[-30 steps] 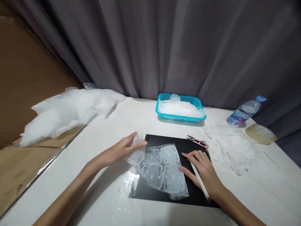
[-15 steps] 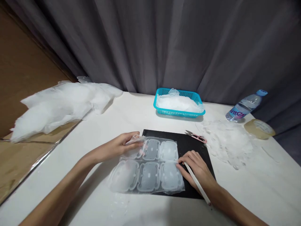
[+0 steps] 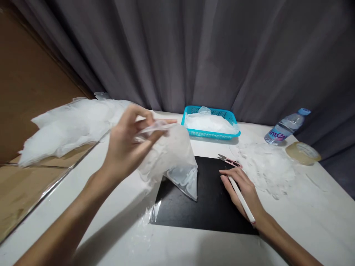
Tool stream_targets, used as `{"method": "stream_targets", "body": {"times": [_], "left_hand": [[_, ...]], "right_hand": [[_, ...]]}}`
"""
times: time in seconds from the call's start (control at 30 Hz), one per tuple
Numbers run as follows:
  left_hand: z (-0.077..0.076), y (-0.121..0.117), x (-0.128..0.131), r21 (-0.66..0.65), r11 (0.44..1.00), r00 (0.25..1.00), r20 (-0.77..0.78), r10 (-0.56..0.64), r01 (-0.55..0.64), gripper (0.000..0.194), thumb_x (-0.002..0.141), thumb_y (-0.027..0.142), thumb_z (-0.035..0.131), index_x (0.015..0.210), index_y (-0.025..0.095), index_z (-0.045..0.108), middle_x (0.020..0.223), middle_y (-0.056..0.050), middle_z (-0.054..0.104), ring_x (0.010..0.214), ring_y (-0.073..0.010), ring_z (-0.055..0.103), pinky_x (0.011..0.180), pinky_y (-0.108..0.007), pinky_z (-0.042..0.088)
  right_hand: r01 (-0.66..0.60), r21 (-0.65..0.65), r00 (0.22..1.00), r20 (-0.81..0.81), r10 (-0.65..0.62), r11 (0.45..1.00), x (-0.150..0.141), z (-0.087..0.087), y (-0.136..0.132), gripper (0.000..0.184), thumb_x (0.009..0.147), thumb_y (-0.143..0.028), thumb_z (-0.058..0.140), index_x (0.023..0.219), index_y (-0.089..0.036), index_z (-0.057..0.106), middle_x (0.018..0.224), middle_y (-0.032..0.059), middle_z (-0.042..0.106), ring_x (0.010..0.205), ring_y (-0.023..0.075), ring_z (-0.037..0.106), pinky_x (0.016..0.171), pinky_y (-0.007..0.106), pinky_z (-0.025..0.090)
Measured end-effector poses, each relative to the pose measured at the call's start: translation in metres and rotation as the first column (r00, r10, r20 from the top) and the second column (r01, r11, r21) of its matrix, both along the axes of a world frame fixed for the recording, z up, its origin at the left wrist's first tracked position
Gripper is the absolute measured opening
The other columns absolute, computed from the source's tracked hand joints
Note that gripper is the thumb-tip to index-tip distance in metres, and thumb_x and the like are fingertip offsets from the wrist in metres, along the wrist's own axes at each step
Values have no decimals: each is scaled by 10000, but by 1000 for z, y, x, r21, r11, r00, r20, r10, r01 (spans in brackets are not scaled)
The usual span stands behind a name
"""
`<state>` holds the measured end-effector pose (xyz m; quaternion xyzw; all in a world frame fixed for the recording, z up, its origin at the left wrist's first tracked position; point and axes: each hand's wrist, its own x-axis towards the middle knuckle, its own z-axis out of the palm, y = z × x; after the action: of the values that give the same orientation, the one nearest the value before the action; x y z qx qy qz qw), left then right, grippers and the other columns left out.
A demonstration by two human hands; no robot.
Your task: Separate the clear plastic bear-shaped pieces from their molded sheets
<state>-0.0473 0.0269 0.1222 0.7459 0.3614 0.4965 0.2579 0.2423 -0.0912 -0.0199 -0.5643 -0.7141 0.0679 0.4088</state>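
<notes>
My left hand (image 3: 126, 142), somewhat blurred by motion, pinches the edge of a translucent plastic sheet (image 3: 177, 153) and holds it up left of centre. The sheet droops from my fingers, and one corner with moulded rounded outlines hangs over a black mat (image 3: 213, 210). Over the mat's right side, my right hand (image 3: 245, 188) is closed around a slim white pen-shaped tool (image 3: 242, 201). The tool's working tip is hidden by my fingers. Just beyond that hand lie small thread snips (image 3: 229, 161) with pink handles.
A blue basket (image 3: 210, 135) with white translucent sheets stands at the back. More sheets (image 3: 69, 127) are piled at the left, by cardboard (image 3: 33, 81). To the right are plastic scraps (image 3: 267, 168), a water bottle (image 3: 285, 127) and a tape roll (image 3: 303, 153).
My left hand has lifted the sheet off the mat, up and away from me, and it now hangs folded. My right hand has shifted slightly right, still holding the white tool.
</notes>
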Motion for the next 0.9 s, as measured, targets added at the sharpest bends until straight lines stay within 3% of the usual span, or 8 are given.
{"method": "stream_targets", "body": {"times": [0.07,0.17,0.33,0.4,0.47,0.57,0.67,0.9], "left_hand": [[16,-9,21,120,990,969,-244,-37,68,148,961,228,648,1076,223,554,1065,-2,770,989,-210,773,871,-322,593],[22,-40,59,123,954,827,-537,-168,274,428,966,119,508,1346,304,567,1066,9,777,957,-222,772,841,-339,594],[-16,-114,112,-254,836,586,-614,-528,487,479,943,110,579,1392,275,573,1040,-72,774,859,-270,767,629,-320,575],[-38,-126,116,-467,755,579,-486,-654,460,411,950,392,708,1334,300,591,989,-47,775,784,-260,761,557,-306,540],[-57,-119,110,-525,741,593,-461,-661,418,634,888,712,660,1322,261,555,838,-25,751,677,-260,735,511,-321,521],[-80,-85,89,-352,909,704,-587,-399,221,463,1050,614,443,1248,210,555,1128,-111,699,989,-301,711,802,-417,574],[-97,-53,67,-178,984,746,-652,-137,26,593,944,704,573,1208,173,562,1175,-149,615,1107,-367,617,890,-516,547],[-105,-36,46,-396,851,706,-488,-513,344,289,1098,462,424,1189,243,589,1175,-59,618,1134,-251,574,1106,-449,409]], "right_hand": [[25,-20,999,-32,-26,999,4,-2,-2,170,1040,-252,567,1162,-233,684,1031,61,685,986,216,683,971,390,510],[68,-72,986,-148,-78,995,10,-1,0,194,1037,-335,564,1107,-246,722,1042,65,710,1016,240,692,1013,426,501],[158,-149,946,-262,-193,976,36,13,9,377,1062,-448,480,947,-209,747,936,77,712,888,233,690,817,366,547],[149,-211,940,-273,-205,966,47,16,11,416,1054,-483,492,902,-200,755,863,59,693,779,205,664,739,336,535],[89,-270,949,-268,-164,959,54,15,11,407,1035,-513,526,925,-207,771,869,51,691,748,191,660,709,318,534],[11,-286,979,-191,-69,958,54,6,9,340,981,-524,628,1042,-223,772,982,67,708,853,216,701,795,336,565],[-18,-242,998,-69,1,970,49,-7,7,339,948,-515,682,1124,-230,740,1060,89,708,978,259,714,891,382,579],[-85,-171,995,38,93,982,44,-12,7,237,981,-394,660,1161,-239,665,1083,79,687,1065,256,690,958,387,563]]}}
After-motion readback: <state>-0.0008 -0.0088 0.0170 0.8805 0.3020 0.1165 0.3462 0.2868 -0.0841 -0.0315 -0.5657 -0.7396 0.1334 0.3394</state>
